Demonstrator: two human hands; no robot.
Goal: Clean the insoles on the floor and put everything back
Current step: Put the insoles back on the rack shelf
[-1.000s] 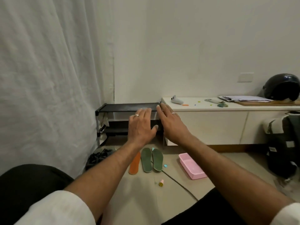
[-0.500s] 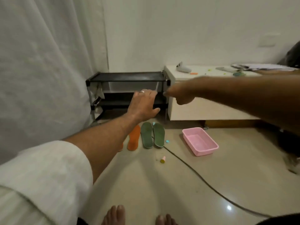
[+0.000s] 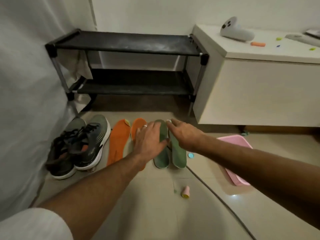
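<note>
Both hands out over the insoles on the floor. Left hand (image 3: pixel 149 141) palm down, fingers (image 3: pixel 152 127) straight and close together, lying across the right orange insole (image 3: pixel 137 125) and the left green insole (image 3: pixel 161 153); holding nothing. Ring on one finger. Right hand (image 3: pixel 183 135) also palm down, fingers stretched forward over the top of the right green insole (image 3: pixel 179 156), flat rather than curled, no grip visible. Can't tell if either palm actually presses down or just hovers.

Four insoles lie side by side on the tiled floor (image 3: pixel 155 213), toes toward the shoe rack (image 3: pixel 128 44): left orange insole (image 3: pixel 118 141) fully visible, the second orange one mostly under the left hand, then the two green ones touching each other.

Pair of dark sneakers (image 3: pixel 78 146) just left of the orange insoles, against the curtain (image 3: pixel 26 101). Pink tray (image 3: pixel 233 141) on the floor to the right, partly behind the right forearm. Small pink-and-yellow cap-like item (image 3: pixel 185 192) on the floor in front of the green insoles, small blue disc (image 3: pixel 190 155) beside the right green one. Thin cable (image 3: pixel 216 196) runs across the floor.

White cabinet (image 3: pixel 259 92) right of the rack; a grey controller (image 3: pixel 235 31) on its top.
</note>
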